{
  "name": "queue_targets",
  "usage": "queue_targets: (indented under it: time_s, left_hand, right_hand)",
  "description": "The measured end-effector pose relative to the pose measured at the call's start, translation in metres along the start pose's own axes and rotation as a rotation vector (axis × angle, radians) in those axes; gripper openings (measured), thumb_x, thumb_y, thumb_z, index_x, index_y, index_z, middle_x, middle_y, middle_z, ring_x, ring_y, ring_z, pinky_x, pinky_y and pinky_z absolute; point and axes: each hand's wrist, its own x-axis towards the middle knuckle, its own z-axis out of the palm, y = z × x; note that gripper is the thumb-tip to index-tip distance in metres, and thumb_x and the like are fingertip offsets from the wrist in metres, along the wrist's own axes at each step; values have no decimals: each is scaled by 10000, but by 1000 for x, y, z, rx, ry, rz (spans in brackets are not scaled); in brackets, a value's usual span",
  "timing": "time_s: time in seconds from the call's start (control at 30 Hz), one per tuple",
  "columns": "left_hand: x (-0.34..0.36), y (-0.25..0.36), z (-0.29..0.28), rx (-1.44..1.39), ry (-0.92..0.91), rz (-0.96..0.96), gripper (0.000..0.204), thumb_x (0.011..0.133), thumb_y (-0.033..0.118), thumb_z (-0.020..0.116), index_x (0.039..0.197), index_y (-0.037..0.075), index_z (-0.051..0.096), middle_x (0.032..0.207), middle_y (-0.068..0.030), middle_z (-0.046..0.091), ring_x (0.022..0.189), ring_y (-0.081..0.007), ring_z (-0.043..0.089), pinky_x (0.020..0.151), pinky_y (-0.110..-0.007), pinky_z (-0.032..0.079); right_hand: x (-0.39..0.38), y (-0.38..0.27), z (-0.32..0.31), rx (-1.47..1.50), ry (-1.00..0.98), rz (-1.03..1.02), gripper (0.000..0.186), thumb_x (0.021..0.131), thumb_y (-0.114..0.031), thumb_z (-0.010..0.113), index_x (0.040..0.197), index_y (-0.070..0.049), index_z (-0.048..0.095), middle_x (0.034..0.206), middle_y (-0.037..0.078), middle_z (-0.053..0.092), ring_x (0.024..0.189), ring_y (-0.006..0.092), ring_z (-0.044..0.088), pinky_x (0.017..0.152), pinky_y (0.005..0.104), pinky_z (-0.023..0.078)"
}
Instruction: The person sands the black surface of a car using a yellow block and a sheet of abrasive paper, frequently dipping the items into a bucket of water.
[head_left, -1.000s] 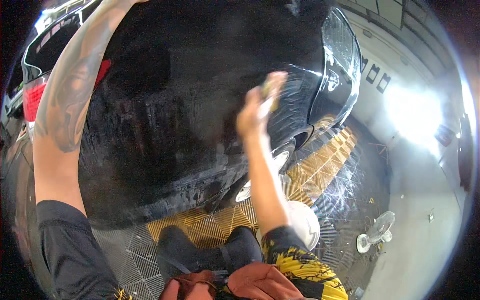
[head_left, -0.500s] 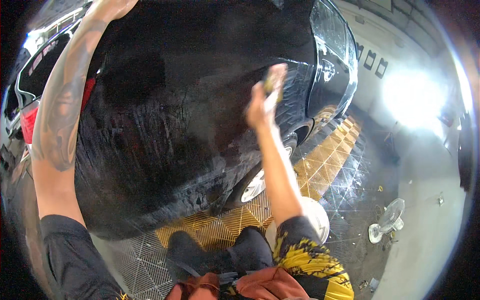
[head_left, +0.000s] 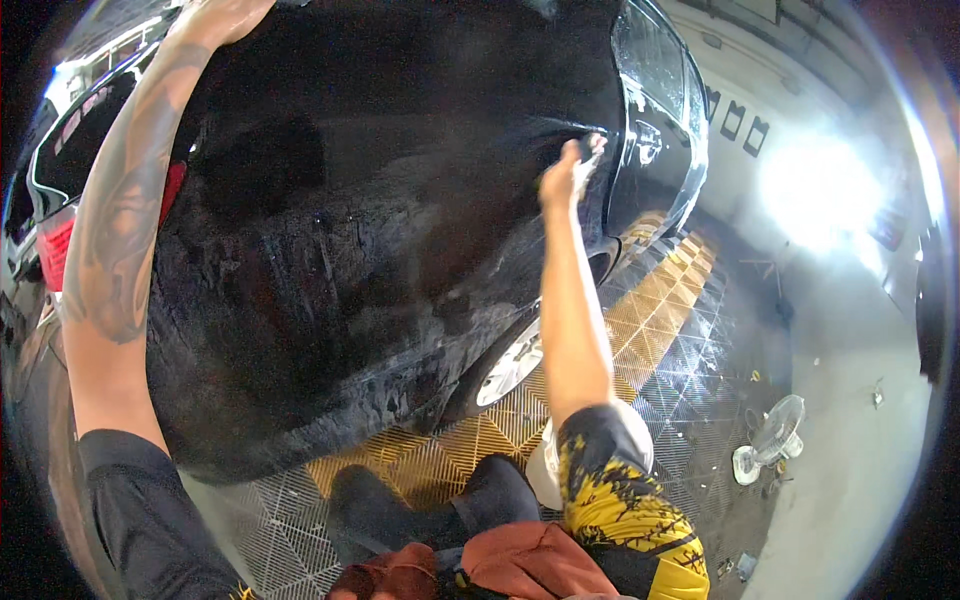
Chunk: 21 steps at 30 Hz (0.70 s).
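Note:
A wet black car point(head_left: 350, 200) fills the middle of the view, its rear side panel streaked with water and pale film. My right hand point(head_left: 564, 184) reaches to this panel just behind the rear door. It is closed round a small dark and yellowish sponge point(head_left: 587, 149), pressed to the paint; blur and the fingers hide most of it. At the upper left, my left hand point(head_left: 225, 20) lies flat on top of the car body, its fingers stretched out and partly cut off by the frame's edge.
Below my right forearm are the rear wheel point(head_left: 512, 366) and a white bucket point(head_left: 544, 470). A fan point(head_left: 775, 438) stands on the grid-tiled floor point(head_left: 480, 440) by the right wall. A reddish cloth point(head_left: 535, 562) lies at my lap. A bright lamp point(head_left: 820, 190) glares at right.
My right hand has slid with the sponge to the right along the panel, closer to the rear door. The left hand stays in place.

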Motion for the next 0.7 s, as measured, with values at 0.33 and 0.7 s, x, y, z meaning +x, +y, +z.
queue_targets:
  time_s: [0.33, 0.7]
  left_hand:
    - [6, 6, -11, -268, 46, -242, 653, 979, 592, 286, 1338, 121, 561, 1356, -225, 551, 1256, -401, 521, 1079, -511, 363]
    - [10, 3, -11, -59, -84, -50, 421, 1006, 382, 357, 1334, 194, 542, 1357, -180, 548, 1173, -436, 565, 1036, -552, 401]
  right_hand:
    - [-3, 21, 26, -45, -208, 81, 379, 1001, -220, 483, 1273, 44, 476, 1324, 231, 483, 1254, 285, 461, 1111, 462, 308]
    - [-43, -18, 41, -142, -81, -350, 616, 978, -286, 468, 1469, 49, 309, 1569, 225, 249, 1473, 351, 202, 1207, 448, 139]
